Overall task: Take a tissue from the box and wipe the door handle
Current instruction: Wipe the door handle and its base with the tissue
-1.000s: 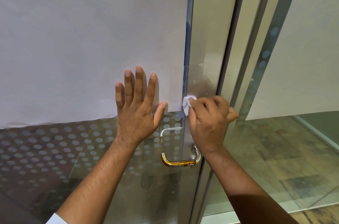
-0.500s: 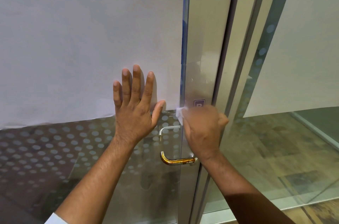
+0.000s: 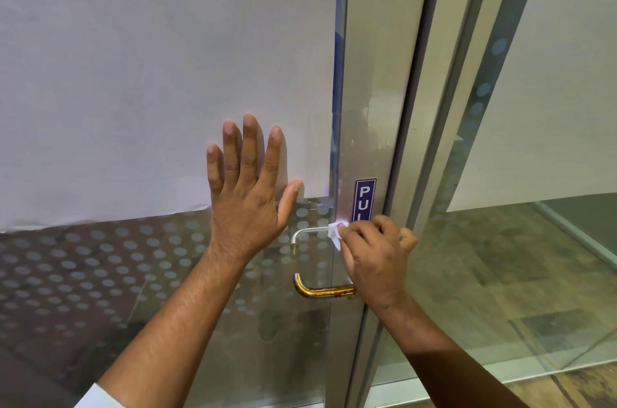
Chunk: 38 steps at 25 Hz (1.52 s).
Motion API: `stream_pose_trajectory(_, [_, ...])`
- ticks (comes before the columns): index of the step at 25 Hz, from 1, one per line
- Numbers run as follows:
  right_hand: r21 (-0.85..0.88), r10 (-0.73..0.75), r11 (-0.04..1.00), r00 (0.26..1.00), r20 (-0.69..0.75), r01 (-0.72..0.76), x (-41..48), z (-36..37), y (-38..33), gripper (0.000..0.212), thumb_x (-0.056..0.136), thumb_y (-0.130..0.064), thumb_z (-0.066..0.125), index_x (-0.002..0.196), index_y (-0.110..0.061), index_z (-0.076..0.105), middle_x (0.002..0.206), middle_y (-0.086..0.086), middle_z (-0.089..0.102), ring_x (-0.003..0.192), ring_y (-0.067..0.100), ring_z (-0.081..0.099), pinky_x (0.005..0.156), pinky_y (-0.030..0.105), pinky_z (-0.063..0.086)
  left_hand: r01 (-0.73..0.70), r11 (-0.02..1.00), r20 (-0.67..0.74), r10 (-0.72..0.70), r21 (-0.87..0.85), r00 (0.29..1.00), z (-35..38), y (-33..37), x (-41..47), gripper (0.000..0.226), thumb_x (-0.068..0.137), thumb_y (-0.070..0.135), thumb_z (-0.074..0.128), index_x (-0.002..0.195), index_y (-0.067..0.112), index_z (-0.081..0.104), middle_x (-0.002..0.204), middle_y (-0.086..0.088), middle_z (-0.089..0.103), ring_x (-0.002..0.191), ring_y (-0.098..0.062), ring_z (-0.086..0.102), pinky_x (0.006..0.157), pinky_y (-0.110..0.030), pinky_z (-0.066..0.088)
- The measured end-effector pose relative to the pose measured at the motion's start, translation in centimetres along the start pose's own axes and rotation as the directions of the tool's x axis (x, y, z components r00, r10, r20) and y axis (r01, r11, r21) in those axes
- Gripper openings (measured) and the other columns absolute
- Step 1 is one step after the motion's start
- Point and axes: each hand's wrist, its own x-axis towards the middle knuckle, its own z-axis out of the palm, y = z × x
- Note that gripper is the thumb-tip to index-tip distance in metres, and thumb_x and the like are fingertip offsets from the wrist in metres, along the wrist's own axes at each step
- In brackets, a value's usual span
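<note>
A tall glass door (image 3: 160, 274) fills the left of the view, its upper part covered by a pale grey-white sheet (image 3: 150, 73) whose lower edge is ragged, its lower part printed with rows of frosted grey dots (image 3: 100, 260); beside it on the right runs a brushed silver metal door stile (image 3: 374, 73), and beyond that a grey aluminium frame post (image 3: 444, 107) and a further glass pane with a dotted strip, through which a mottled green-brown tiled floor (image 3: 484, 274) shows; the left hand (image 3: 248, 204) lies flat against the door, fingers spread and pointing up, palm on the sheet's lower edge, holding nothing, a white cuff (image 3: 91, 397) showing at the bottom edge; the right hand (image 3: 375, 257) is curled into a fist, closed around a small crumpled white tissue (image 3: 336, 234), pressing it at the top of the handle on the stile; the curved tubular metal door handle (image 3: 317, 289) shows its lower bar, brass-tinted and rusty, below the fist, while a silver upper bar is seen through the glass just left of the tissue; the tissue touches the stile right below a narrow blue vertical sticker with white letters reading PUL (image 3: 364, 197), whose lower end is hidden by the fingers; only a corner of the tissue peeps out.
</note>
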Motion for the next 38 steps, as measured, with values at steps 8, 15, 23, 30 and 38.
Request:
stream_pose_trajectory(8, [-0.033, 0.006, 0.999, 0.988, 0.152, -0.001, -0.2, -0.1, 0.2, 0.033, 0.081, -0.030, 0.082, 0.109, -0.028, 0.063, 0.105, -0.008, 0.069, 0.113, 0.022, 0.052, 0.085, 0.038, 0.025, 0.011, 1.000, 0.012, -0.011, 0.002, 1.000, 0.0, 0.1, 0.1, 0.092, 0.113, 0.064, 0.044, 0.178, 0.017, -0.001, 0.181, -0.009, -0.027, 0.168, -0.032, -0.026, 0.135, -0.055, -0.013])
stream_pose_trajectory(15, [0.311, 0.377, 0.834, 0.883, 0.279, -0.455, -1.6, -3.4, 3.8, 0.018, 0.100, -0.034, 0.057, 0.110, -0.031, 0.072, 0.098, -0.008, 0.070, 0.088, 0.012, 0.062, 0.076, 0.037, 0.048, 0.015, 1.000, 0.031, -0.016, 0.017, 0.999, -0.4, 0.2, 0.2, 0.090, 0.114, 0.062, 0.044, 0.177, 0.017, -0.003, 0.182, -0.013, -0.024, 0.166, -0.030, -0.028, 0.135, -0.057, -0.012])
stream_pose_trajectory(23, [0.362, 0.475, 0.665, 0.744, 0.469, -0.653, -2.0, -4.0, 3.3, 0.019, 0.088, -0.034, 0.079, 0.077, -0.024, 0.068, 0.070, -0.011, 0.068, 0.068, 0.004, 0.063, 0.053, 0.013, 0.040, 0.016, 1.000, 0.063, -0.015, -0.008, 0.998, -1.1, 0.3, 0.1, 0.087, 0.116, 0.060, 0.043, 0.178, 0.013, 0.006, 0.178, -0.029, 0.006, 0.169, -0.047, -0.004, 0.133, -0.065, 0.001])
stream_pose_trajectory(30, [0.259, 0.159, 0.888, 0.783, 0.601, -0.379, -2.9, -3.3, 2.7, 0.020, 0.100, -0.023, 0.055, 0.098, -0.022, 0.075, 0.092, -0.002, 0.064, 0.085, 0.017, 0.059, 0.074, 0.035, 0.048, 0.028, 1.000, 0.077, -0.029, 0.011, 0.997, -1.3, 0.3, 0.2, 0.085, 0.116, 0.062, 0.041, 0.177, 0.010, 0.015, 0.177, -0.032, 0.013, 0.162, -0.057, 0.013, 0.132, -0.071, 0.010])
stream_pose_trajectory(38, [0.121, 0.013, 0.984, 0.722, 0.691, -0.134, -3.3, -3.1, 3.1, 0.020, 0.101, -0.036, 0.062, 0.119, -0.037, 0.071, 0.083, -0.007, 0.046, 0.079, 0.019, 0.056, 0.067, 0.038, 0.053, 0.022, 0.999, 0.030, -0.023, 0.031, 0.999, -0.9, 0.2, 0.2, 0.085, 0.116, 0.064, 0.039, 0.177, 0.011, 0.012, 0.176, -0.030, 0.007, 0.168, -0.051, -0.002, 0.132, -0.052, -0.019])
